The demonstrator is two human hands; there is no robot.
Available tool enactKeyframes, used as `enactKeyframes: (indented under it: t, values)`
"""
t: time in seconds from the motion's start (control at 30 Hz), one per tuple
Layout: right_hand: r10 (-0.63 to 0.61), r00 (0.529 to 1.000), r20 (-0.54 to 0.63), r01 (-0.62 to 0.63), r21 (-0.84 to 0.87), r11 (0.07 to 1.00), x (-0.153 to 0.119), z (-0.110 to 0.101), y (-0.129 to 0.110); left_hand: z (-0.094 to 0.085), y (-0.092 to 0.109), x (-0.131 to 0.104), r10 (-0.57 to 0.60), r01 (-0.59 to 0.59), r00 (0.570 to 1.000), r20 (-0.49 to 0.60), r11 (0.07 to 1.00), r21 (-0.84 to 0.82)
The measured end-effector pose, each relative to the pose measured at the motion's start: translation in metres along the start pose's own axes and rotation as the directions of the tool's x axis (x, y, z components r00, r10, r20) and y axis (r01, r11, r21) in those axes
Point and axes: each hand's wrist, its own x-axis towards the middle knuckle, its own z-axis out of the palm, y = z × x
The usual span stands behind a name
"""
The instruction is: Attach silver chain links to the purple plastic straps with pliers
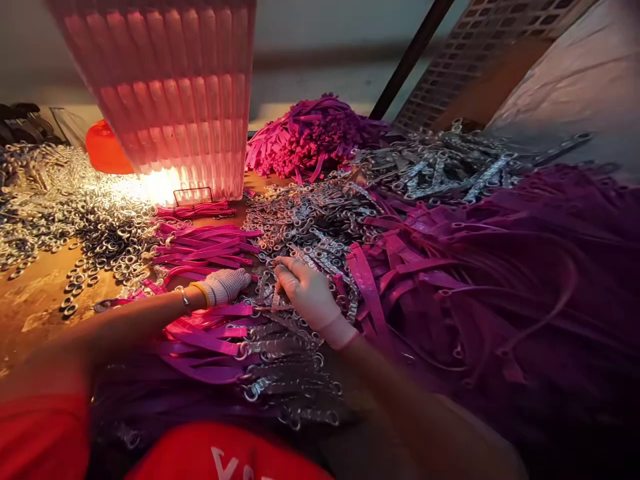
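Observation:
My left hand (226, 287), in a knitted white glove with a yellow cuff, is closed, and a magenta strap end (254, 277) pokes out past its fingers. Across from it, my right hand (313, 300) wears a thin pale glove. Its thumb and fingertips are pinched together over the metal pieces, and what they hold is too small to make out. Below both hands lies a row of magenta straps (210, 363) joined to silver ringed metal pieces (285, 347). More magenta straps (205, 247) lie just beyond my left hand.
Loose rings (120, 240) are heaped at left near a bright lamp (163, 185) behind a ribbed translucent panel (170, 100). An orange-red bowl-shaped object (106, 148) stands beside it. Purple straps (480, 267) pile up at right, more straps (320, 133) behind, and metal pieces (445, 163) at back right.

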Motion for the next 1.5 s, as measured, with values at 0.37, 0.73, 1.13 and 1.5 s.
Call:
enactKeyframes:
  t: [0.37,0.73,1.13,1.5]
  values:
    - [-0.354,0.924,0.142,0.378,-0.212,0.901,-0.020,0.021,-0.013,-0.044,0.014,-0.068,-0.174,0.153,0.984,-0.022,0.910,-0.385]
    - [-0.328,0.870,0.368,0.490,-0.715,0.498,-0.055,0.066,-0.054,-0.030,0.053,-0.155,-0.331,0.099,0.943,-0.037,0.383,-0.918]
    - [-0.274,0.901,0.337,0.435,-0.704,0.561,-0.065,0.079,-0.060,-0.021,0.034,-0.160,-0.250,0.103,0.955,-0.160,0.785,-0.611]
    - [-0.256,0.830,0.495,0.553,-0.673,0.491,-0.067,0.085,-0.044,-0.008,0.038,-0.162,-0.201,0.025,0.935,-0.293,0.861,-0.508]
